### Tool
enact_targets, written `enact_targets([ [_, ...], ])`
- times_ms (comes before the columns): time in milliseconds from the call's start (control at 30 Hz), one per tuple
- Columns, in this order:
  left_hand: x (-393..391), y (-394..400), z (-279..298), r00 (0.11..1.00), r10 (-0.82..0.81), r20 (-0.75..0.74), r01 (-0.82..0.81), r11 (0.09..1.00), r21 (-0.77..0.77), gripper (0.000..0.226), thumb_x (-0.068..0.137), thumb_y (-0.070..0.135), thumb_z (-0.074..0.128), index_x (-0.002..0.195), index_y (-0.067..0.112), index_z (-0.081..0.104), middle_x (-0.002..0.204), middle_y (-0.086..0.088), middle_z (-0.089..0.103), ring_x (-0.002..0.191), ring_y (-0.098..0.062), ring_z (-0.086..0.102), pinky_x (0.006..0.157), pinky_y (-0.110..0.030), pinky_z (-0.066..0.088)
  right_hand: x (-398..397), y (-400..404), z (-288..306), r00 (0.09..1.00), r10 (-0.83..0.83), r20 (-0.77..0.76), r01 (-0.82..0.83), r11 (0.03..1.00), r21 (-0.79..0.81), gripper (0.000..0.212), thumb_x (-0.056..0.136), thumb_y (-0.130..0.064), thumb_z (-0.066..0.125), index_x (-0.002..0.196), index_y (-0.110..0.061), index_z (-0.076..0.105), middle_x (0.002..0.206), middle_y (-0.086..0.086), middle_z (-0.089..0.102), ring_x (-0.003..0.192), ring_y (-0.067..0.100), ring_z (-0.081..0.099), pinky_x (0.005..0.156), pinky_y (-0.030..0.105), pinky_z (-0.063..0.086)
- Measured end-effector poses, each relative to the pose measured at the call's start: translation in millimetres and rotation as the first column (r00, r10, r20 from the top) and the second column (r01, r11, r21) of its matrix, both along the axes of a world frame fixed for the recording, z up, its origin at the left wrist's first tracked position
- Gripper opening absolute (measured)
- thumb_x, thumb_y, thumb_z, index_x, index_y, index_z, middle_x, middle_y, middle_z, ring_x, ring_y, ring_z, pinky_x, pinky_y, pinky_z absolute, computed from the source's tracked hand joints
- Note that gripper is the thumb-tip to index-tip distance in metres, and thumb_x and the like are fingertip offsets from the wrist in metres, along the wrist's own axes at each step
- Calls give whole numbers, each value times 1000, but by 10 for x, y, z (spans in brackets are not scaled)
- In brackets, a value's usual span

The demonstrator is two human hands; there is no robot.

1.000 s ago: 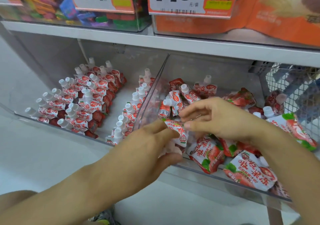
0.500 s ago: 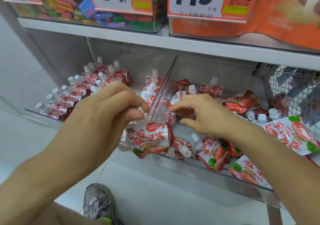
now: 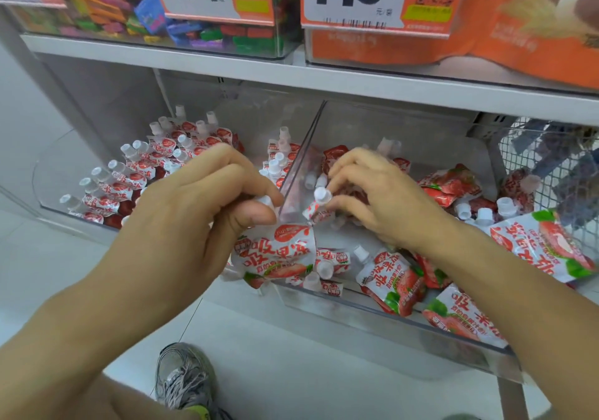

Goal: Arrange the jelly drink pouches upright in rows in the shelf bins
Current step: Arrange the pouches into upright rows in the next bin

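Observation:
My left hand grips a strawberry jelly pouch by its white cap, so the pouch hangs in front of the wall between the two clear bins. My right hand reaches into the right bin and pinches a small pouch just under its white cap. Loose pouches lie jumbled in the right bin. In the left bin, small pouches stand upright in rows, with a further row along the divider.
A clear divider separates the two bins. Overhead, a grey shelf carries candy bins and price tags. A wire basket stands at the right. My shoe rests on the floor below.
My left hand lifted a pouch out of the right bin and now holds it by the cap near the divider. My right hand closed on a small pouch.

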State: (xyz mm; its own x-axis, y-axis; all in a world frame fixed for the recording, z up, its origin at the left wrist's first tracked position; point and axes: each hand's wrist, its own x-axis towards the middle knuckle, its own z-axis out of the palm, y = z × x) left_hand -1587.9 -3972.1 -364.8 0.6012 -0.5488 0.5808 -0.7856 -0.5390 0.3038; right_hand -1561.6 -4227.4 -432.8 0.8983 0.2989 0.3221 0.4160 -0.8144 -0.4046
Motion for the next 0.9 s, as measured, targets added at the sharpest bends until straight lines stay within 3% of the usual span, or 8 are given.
enact_targets([
  [100,5,-147,16,999,16,41,-15,1000,-27,30,96,30,49,87,9,69,90,0,62,78,-10,54,71,-14,39,-72,-14,40,995,-97,-19,97,994,47,23,94,-43,59,93,-20,59,83,-13,57,77,9,51,68,30,41],
  [233,38,-341,-2,992,-10,122,6,999,33,28,94,29,52,90,8,70,91,-4,62,75,-10,51,63,-17,39,-100,57,-38,993,-53,-103,54,998,8,17,91,-35,63,97,-21,56,83,-9,63,73,9,57,62,31,44],
  [367,121,-448,-122,987,-123,99,103,977,189,9,86,12,70,95,14,70,94,1,61,74,-7,53,58,-24,45,-97,8,-113,961,-20,-275,3,998,-62,41,77,-21,79,101,-29,47,78,-12,58,72,3,53,53,17,32],
  [433,153,-503,-218,989,-144,19,132,949,285,17,83,10,74,96,17,68,95,3,60,70,-9,58,55,-33,52,-75,-12,-123,969,-32,-244,14,997,-73,22,77,-12,76,86,-21,58,80,-6,60,76,11,55,59,27,42],
  [500,163,-578,-274,990,-142,-2,135,932,336,12,86,13,68,96,18,64,87,4,62,60,-18,60,47,-38,51,-65,-21,-109,971,-91,-220,79,995,-65,13,81,-19,76,83,-16,63,82,-1,59,78,17,55,68,40,49],
  [567,173,-630,-306,992,-128,18,115,936,333,7,89,19,62,96,17,62,76,4,64,51,-22,57,40,-38,47,-61,-52,-73,965,-159,-207,163,987,1,18,82,-27,76,86,-17,62,83,-3,58,77,15,54,69,37,49],
  [700,148,-607,-285,994,-99,-48,108,952,285,39,92,47,39,95,17,64,61,1,66,48,-25,59,43,-36,49,-70,-97,-65,949,-208,-239,244,961,132,25,83,-34,77,95,-18,61,89,-6,61,78,9,55,63,21,40],
  [900,178,-557,-175,992,-43,120,22,985,171,35,89,43,49,90,13,68,63,1,68,49,-22,62,42,-34,50,23,-133,-87,902,-241,-358,371,857,358,34,84,-34,77,109,-18,61,105,-2,69,95,17,67,87,44,56],
])
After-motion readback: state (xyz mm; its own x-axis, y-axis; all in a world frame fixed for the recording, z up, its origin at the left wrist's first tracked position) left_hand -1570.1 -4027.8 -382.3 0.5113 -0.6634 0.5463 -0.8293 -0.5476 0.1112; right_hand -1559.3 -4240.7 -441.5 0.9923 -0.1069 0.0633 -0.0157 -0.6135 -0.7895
